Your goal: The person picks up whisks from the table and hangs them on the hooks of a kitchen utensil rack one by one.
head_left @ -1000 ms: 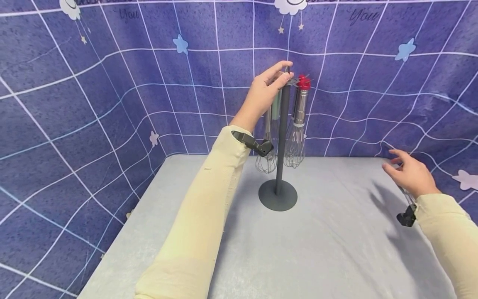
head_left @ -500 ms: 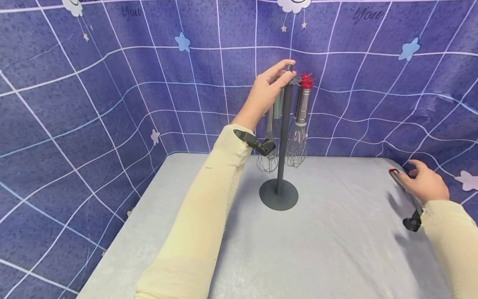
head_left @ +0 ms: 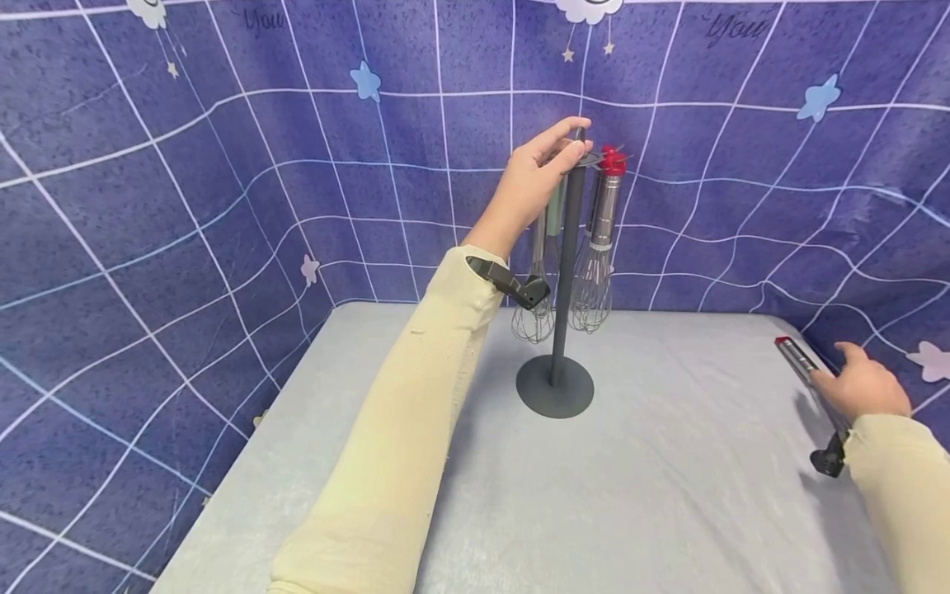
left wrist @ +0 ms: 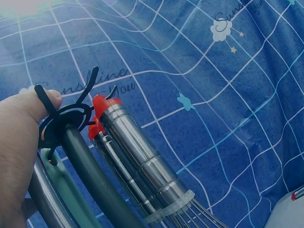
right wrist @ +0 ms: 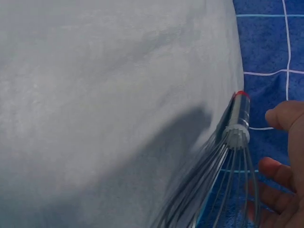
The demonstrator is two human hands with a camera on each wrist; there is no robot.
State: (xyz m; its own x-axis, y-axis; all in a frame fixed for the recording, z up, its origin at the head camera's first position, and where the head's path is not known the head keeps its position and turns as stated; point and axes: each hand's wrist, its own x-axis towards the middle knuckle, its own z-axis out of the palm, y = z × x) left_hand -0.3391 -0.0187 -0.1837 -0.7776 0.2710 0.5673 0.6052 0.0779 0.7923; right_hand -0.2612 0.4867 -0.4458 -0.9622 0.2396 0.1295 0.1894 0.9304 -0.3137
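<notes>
In the head view, my left hand (head_left: 529, 183) grips the top of a dark rotating-style hook stand (head_left: 567, 272), its fingers and thumb around the hooked ring. Whisks hang there: a steel-handled one with a red end (head_left: 604, 206), a second red-ended whisk (left wrist: 126, 166) close behind it, and a green-handled utensil (left wrist: 66, 187) beside another steel handle. At the far right, my right hand (head_left: 868, 388) hovers with loosely bent fingers by a red-ended whisk (head_left: 797, 359) lying near the table edge. In the right wrist view, a gap shows between the thumb and that whisk's handle (right wrist: 239, 114).
The stand's round base (head_left: 555, 400) rests on a pale cloth-covered table (head_left: 631, 495). A blue gridded curtain (head_left: 416, 132) with stars and clouds rises behind and at the left. It also hangs beyond the right edge, next to the lying whisk.
My right hand has moved right and toward me, uncovering the red-ended handle of the whisk at the right edge. My left hand stays on the stand's top.
</notes>
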